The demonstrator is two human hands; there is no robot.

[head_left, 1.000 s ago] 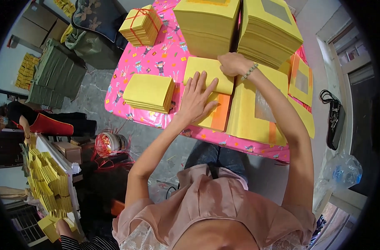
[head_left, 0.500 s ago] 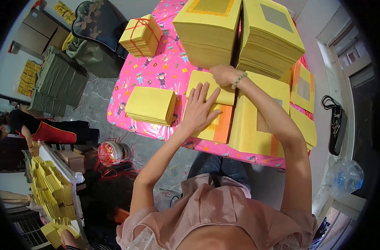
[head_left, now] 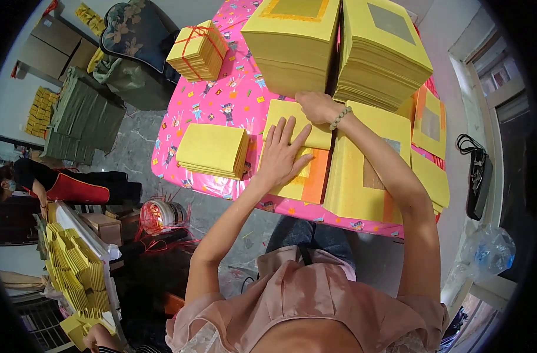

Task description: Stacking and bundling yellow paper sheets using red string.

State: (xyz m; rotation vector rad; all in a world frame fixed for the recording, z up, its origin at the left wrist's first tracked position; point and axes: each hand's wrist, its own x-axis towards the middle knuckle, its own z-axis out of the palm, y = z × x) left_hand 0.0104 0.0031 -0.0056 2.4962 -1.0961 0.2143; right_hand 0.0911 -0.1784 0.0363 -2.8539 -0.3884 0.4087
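My left hand (head_left: 283, 152) lies flat with fingers spread on a yellow folded paper sheet (head_left: 319, 136). The folded sheet rests on another yellow sheet with an orange strip (head_left: 316, 173). My right hand (head_left: 315, 107), wearing a beaded bracelet, presses down at the folded sheet's far edge. Its fingers are curled under, and whatever they may hold is hidden. Beneath my right forearm is a pile of yellow paper (head_left: 351, 188) with a grey-brown panel. A short stack of folded yellow paper (head_left: 212, 147) sits left of my hands.
Two tall yellow paper stacks (head_left: 292, 53) stand just beyond my hands on the pink patterned tablecloth (head_left: 183, 112). A bundle tied with red cord (head_left: 196, 52) is at the far left. Across the room are another person (head_left: 74, 185) and a table of yellow paper pieces (head_left: 74, 265).
Both my hands stay in nearly the same place on the folded sheet. At the lower left, another person's hand has come further into view beside the yellow paper.
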